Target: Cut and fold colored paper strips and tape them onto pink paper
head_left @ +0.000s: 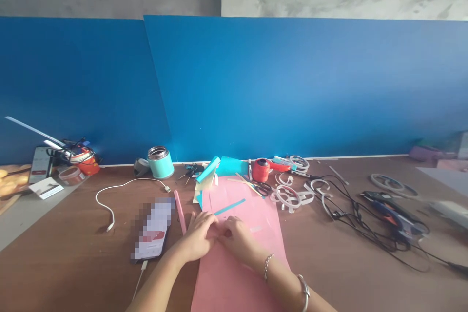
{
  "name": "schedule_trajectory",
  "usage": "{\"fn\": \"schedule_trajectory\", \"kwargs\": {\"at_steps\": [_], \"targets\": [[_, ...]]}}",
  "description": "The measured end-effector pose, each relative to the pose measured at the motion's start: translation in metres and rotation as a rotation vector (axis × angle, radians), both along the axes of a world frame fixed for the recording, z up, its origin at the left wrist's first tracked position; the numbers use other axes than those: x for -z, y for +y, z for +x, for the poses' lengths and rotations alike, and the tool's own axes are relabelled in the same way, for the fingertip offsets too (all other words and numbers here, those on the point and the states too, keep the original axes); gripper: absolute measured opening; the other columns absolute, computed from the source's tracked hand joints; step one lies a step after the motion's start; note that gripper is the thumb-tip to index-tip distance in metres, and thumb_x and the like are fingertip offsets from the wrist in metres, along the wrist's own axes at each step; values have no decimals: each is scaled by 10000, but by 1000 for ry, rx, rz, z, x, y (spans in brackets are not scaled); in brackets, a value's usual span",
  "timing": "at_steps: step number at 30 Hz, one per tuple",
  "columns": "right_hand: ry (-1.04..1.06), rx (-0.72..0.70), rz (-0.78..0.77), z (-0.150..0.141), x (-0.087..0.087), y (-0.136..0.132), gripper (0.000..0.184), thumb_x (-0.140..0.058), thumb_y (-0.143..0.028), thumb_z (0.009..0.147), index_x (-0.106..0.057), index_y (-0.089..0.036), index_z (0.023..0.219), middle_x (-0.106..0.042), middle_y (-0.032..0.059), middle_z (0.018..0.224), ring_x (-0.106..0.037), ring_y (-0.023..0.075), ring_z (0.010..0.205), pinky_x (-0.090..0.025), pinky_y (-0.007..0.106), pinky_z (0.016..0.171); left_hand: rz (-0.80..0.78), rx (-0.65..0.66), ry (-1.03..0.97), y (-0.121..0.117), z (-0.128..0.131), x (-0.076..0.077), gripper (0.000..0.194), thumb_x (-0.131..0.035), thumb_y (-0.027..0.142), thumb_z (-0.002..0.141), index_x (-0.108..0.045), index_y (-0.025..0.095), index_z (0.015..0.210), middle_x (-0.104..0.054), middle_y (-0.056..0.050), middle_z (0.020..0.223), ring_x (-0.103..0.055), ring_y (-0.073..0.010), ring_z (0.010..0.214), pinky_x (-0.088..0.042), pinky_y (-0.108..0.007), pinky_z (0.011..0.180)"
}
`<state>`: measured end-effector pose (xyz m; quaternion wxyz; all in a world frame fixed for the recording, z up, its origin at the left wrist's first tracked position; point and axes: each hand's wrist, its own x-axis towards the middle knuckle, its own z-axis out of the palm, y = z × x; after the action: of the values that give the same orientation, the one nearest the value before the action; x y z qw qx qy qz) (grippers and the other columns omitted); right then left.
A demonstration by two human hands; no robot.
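Note:
Over a long sheet of pink paper (241,282), my left hand (199,236) and my right hand (237,239) meet fingertip to fingertip. Both are closed in a pinch, and whatever is between the fingers is hidden or too small to name. Just beyond them a narrow blue paper strip (230,206) lies slanted on the pink sheet. A pink strip (180,212) rests by the left edge of the sheet, close to my left hand. A small pale strip (256,229) is beside my right hand.
Left of the sheet lies a phone (155,234) on a cable. Behind are a turquoise canister (161,163), a red round container (261,170), scissors (263,188) and tape rings (288,197). Black cables (360,219) and a glue gun (397,222) lie right, before a blue partition (292,87).

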<state>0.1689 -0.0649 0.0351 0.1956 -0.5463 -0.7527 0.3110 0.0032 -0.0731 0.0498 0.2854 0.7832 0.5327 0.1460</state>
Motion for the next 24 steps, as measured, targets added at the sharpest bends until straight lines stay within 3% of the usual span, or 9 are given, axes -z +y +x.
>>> {"fn": "schedule_trajectory", "kwargs": {"at_steps": [12,24], "targets": [[7,-37,-12,-1,-8,4,64,-548,-113,621,-549,-144,565,-555,1,631,-441,103,596,-297,200,518,-5,14,-10,1,-1,1,212,-481,162,699,-458,263,884,-522,-8,1053,-454,-201,1114,-62,-566,1090],[15,-64,-23,0,-3,7,76,-553,-126,632,-580,-133,560,-555,-8,595,-427,92,568,-293,204,508,-13,22,-5,0,-1,-4,184,-478,163,706,-457,256,862,-516,-8,1040,-461,-201,1089,-116,-549,1090]]}}
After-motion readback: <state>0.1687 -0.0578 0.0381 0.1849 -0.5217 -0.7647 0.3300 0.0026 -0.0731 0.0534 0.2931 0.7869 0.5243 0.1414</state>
